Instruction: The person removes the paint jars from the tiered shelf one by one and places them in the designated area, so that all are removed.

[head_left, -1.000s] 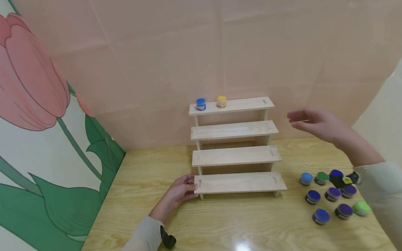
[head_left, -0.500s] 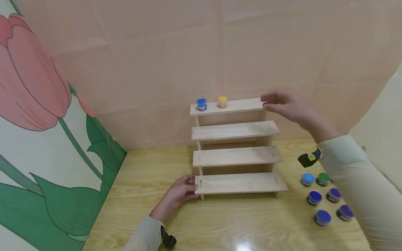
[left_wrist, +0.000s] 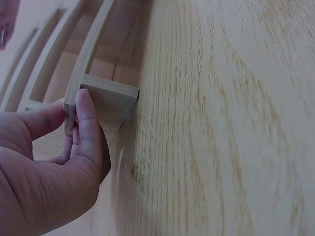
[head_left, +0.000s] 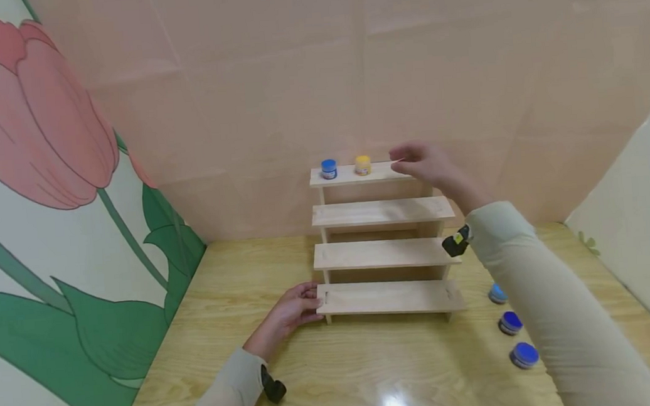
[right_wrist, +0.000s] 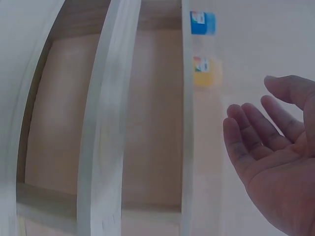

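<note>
A wooden four-tier display stand (head_left: 382, 210) stands on the table. My left hand (head_left: 291, 307) pinches the left end of its lowest shelf; in the left wrist view the thumb and fingers (left_wrist: 87, 123) close on the board's edge. On the top shelf sit a small blue jar (head_left: 329, 169) and, to its right, a small yellow jar (head_left: 362, 165). My right hand (head_left: 427, 164) is over the right part of that shelf, a little to the right of the yellow jar. Seen in the right wrist view, its palm (right_wrist: 280, 172) is bare and the fingers are loosely bent, apart from both jars.
To the right on the wood-grain table (head_left: 239, 265) stand a light blue jar (head_left: 497, 293) and two dark blue jars (head_left: 525, 355). The right sleeve (head_left: 558, 300) covers the table area beside them. A pink sheet (head_left: 262, 107) hangs behind the stand.
My right hand has moved left from beside the stand to over its top shelf, and its sleeve now hides several jars. The left hand and the two jars on the shelf stay put.
</note>
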`<state>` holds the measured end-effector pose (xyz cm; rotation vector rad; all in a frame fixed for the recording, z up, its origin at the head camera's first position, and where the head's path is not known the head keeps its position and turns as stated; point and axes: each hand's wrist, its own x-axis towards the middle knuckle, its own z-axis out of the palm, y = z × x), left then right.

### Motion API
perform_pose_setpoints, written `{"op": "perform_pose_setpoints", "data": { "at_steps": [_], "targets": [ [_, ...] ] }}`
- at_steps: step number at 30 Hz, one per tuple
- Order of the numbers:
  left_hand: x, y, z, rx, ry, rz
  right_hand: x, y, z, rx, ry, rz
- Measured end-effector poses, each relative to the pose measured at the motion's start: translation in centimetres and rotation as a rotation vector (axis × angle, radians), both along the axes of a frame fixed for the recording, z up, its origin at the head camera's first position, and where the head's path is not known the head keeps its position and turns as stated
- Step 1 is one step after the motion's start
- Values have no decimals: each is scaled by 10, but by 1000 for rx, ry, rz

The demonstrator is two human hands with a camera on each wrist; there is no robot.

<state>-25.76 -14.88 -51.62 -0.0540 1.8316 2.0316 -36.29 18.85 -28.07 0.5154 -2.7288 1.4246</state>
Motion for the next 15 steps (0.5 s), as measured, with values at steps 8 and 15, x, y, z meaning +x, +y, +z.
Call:
{"op": "perform_pose_setpoints", "data": {
  "at_steps": [8, 15],
  "targets": [
    [4, 4, 2, -1, 7, -14, -12, -18, 2, 26, -9, -57],
    [4, 5, 2, 4, 10, -6, -27, -29, -5, -25, -13, -79]
  ]
}}
